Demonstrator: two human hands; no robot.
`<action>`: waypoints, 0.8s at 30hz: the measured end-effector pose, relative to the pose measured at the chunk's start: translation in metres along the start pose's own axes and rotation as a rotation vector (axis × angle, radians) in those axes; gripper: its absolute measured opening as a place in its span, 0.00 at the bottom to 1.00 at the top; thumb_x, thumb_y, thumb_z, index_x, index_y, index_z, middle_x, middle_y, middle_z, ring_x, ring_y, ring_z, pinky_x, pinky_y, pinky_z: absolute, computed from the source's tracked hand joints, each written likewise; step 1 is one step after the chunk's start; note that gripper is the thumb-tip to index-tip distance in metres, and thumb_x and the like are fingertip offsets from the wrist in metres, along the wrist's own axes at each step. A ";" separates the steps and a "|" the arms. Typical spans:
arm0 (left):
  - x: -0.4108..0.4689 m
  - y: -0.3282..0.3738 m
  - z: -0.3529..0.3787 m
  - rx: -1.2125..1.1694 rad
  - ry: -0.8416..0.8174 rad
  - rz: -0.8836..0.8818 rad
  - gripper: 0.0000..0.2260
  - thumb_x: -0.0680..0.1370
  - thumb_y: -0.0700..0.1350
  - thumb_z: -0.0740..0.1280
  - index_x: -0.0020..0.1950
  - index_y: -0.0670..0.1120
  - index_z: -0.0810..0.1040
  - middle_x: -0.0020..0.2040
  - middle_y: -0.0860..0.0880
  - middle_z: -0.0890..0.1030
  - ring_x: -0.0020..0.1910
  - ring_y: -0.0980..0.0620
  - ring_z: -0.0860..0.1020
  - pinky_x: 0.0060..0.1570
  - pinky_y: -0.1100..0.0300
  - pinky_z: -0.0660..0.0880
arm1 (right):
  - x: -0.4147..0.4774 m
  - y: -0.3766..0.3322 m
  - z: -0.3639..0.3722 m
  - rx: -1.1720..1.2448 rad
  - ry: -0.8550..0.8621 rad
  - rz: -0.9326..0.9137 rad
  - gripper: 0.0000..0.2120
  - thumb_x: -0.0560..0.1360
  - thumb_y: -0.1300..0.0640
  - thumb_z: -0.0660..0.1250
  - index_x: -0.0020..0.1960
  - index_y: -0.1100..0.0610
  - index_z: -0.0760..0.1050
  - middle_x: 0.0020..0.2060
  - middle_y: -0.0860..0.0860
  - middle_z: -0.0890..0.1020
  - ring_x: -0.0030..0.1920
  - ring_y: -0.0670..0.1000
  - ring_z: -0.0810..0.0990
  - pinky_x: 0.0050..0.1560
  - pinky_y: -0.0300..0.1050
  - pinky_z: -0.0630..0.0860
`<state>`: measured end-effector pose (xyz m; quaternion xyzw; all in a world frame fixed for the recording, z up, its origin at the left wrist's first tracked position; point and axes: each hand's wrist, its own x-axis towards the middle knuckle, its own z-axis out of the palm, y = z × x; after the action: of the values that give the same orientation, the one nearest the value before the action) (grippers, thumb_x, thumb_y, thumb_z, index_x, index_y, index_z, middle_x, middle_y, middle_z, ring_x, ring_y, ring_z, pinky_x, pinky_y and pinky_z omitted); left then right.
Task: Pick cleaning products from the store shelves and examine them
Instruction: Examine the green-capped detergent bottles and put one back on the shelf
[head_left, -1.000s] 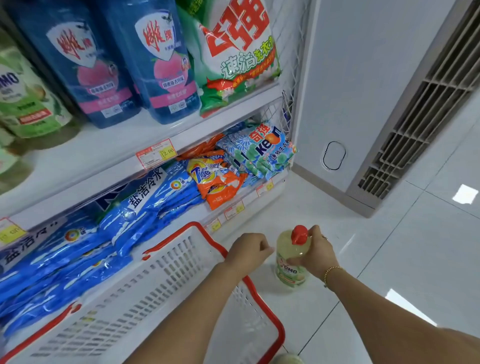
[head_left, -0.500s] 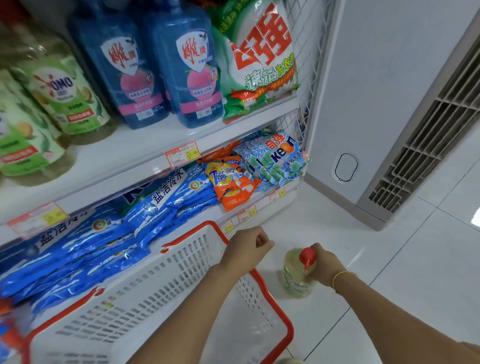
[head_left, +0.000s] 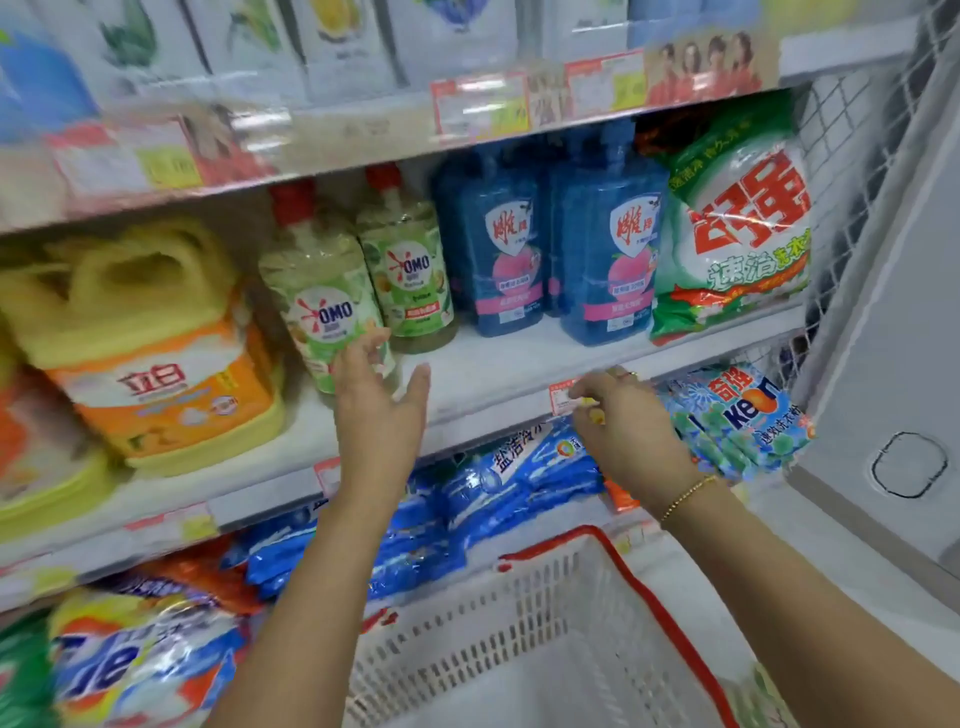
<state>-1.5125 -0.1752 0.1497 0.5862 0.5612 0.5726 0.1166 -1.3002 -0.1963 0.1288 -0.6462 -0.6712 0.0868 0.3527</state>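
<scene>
The left hand (head_left: 382, 410) is raised in front of the middle shelf (head_left: 493, 364) with fingers straight and spread – it grasps nothing. Its fingertips are just before the label of the nearer OMO bottle (head_left: 322, 306); if they touch it, I cannot tell. A second OMO bottle (head_left: 405, 265) stands behind it to the right, then two blue bottles (head_left: 608, 249) and a green-white powder bag (head_left: 737, 223). The right hand (head_left: 623, 421) is at the shelf edge beside a price tag (head_left: 563, 397), fingers loosely curled and holding no product. Below the arms is a white basket (head_left: 649, 597) with a red rim – a yellow jug (head_left: 150, 338) stands at the left
</scene>
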 end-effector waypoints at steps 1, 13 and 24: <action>0.013 -0.005 -0.010 0.016 0.075 -0.006 0.22 0.74 0.42 0.72 0.66 0.43 0.70 0.60 0.51 0.69 0.58 0.56 0.69 0.56 0.74 0.64 | 0.007 -0.013 0.010 0.019 -0.031 -0.057 0.12 0.75 0.62 0.65 0.58 0.61 0.76 0.54 0.57 0.76 0.54 0.56 0.75 0.51 0.39 0.65; 0.097 -0.058 -0.041 -0.153 -0.135 -0.464 0.29 0.63 0.43 0.80 0.59 0.52 0.72 0.56 0.51 0.81 0.56 0.48 0.78 0.59 0.46 0.75 | 0.037 -0.038 0.073 -0.041 -0.210 -0.077 0.20 0.78 0.58 0.60 0.69 0.56 0.68 0.66 0.50 0.69 0.64 0.49 0.70 0.64 0.36 0.64; 0.069 -0.032 -0.029 -0.520 -0.005 -0.535 0.30 0.65 0.50 0.78 0.64 0.52 0.71 0.56 0.53 0.81 0.54 0.52 0.79 0.55 0.51 0.77 | 0.017 -0.052 0.028 0.149 -0.199 -0.090 0.20 0.78 0.57 0.63 0.68 0.50 0.67 0.70 0.47 0.66 0.56 0.43 0.73 0.60 0.31 0.70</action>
<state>-1.5720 -0.1242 0.1716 0.3709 0.5302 0.6439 0.4083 -1.3573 -0.1785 0.1438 -0.5755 -0.7229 0.1841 0.3352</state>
